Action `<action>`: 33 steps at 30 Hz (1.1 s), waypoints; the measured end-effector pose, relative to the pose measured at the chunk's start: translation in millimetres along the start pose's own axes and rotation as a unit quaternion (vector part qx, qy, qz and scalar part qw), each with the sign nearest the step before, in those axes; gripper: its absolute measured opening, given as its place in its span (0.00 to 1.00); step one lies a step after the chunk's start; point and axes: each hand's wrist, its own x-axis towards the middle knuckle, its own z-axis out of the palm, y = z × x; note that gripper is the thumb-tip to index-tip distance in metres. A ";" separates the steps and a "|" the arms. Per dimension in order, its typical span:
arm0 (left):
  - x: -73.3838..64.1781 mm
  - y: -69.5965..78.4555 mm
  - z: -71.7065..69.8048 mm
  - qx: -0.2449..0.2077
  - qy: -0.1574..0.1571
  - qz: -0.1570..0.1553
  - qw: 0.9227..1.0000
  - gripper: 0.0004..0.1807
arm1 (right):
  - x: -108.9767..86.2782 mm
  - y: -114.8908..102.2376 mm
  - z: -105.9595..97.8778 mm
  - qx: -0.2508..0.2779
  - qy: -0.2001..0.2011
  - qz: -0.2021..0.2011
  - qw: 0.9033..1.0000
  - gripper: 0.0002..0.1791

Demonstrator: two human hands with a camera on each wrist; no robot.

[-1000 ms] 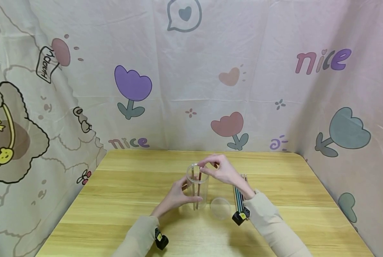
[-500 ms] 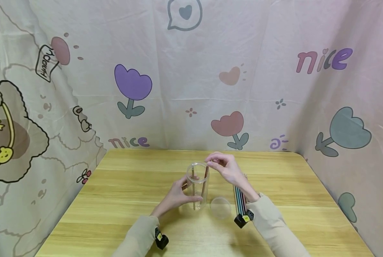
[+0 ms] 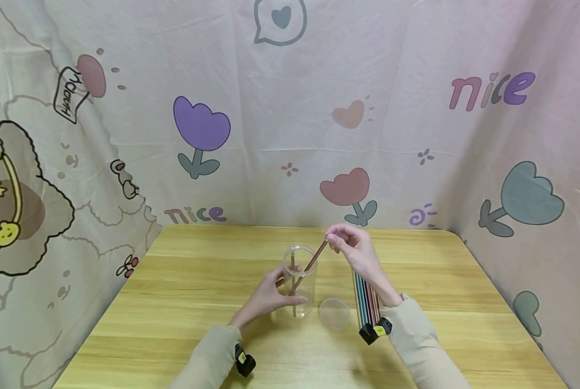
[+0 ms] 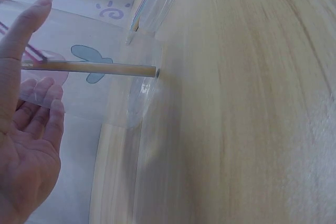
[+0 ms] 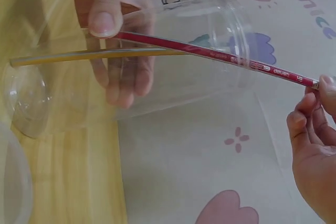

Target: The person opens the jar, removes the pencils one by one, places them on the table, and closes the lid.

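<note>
A clear plastic jar point(image 3: 307, 294) stands on the wooden table, and my left hand point(image 3: 268, 294) grips it around its side, thumb in front. Inside it a yellow pencil point(image 5: 100, 54) stands nearly upright. My right hand point(image 3: 357, 251), up and right of the rim, pinches the end of a red pencil point(image 5: 210, 53) between thumb and fingertips. This red pencil slants through the jar's mouth, its lower part still within the walls. In the left wrist view the yellow pencil point(image 4: 105, 68) reaches down to the jar's bottom.
A round translucent lid point(image 3: 334, 314) lies on the table point(image 3: 182, 302) just right of the jar. Several colored pencils point(image 3: 365, 300) lie side by side below my right forearm, partly covered by the wrist camera point(image 3: 374, 330). A printed cloth point(image 3: 280, 108) hangs behind the table.
My right hand has moved right and slightly up, drawing the red pencil from near upright to a slant, with more of it above the rim. My left hand stays on the jar.
</note>
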 end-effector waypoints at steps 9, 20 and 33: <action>-0.3 3.0 -0.6 0.006 0.001 -0.001 1.000 0.40 | 0.5 -1.9 -9.6 0.113 0.058 -0.026 0.992 0.06; -0.6 4.4 0.0 0.012 0.007 -0.009 1.000 0.40 | -5.9 -0.3 -26.7 0.228 0.090 -0.035 0.969 0.11; -1.0 4.4 0.4 0.006 0.007 -0.006 1.000 0.38 | -14.1 -1.8 -51.8 0.355 0.119 -0.070 0.924 0.17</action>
